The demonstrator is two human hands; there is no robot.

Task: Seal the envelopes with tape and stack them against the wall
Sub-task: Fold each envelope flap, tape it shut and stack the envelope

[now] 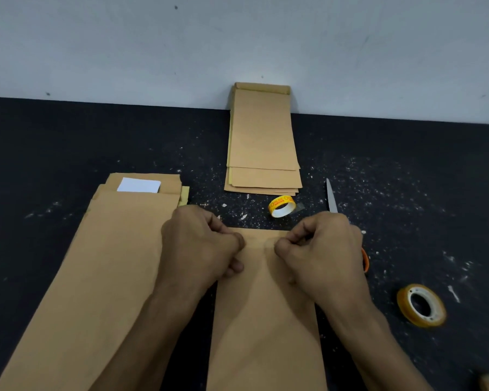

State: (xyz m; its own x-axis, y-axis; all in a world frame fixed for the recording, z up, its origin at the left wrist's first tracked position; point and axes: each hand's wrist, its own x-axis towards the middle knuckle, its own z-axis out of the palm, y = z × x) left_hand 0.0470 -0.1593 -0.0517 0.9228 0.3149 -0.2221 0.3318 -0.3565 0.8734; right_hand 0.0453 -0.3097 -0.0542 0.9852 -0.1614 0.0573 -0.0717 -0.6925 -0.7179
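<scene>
Brown envelope point(266, 320) flat on the dark bench point(54, 142), left hand point(201, 244) and right hand point(322, 249) with curled fingers pressing its top edge, sealed stack point(263, 139) leaning against the wall point(153, 46), tape roll point(282, 206) and scissors point(332, 198) just beyond

dim, even light | soft shadows under hands | wide-angle bending at edges | slightly soft focus

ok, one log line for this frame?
step: sealing | left hand, right hand: pressing brown paper envelope top | stack of brown envelopes: against wall
</scene>
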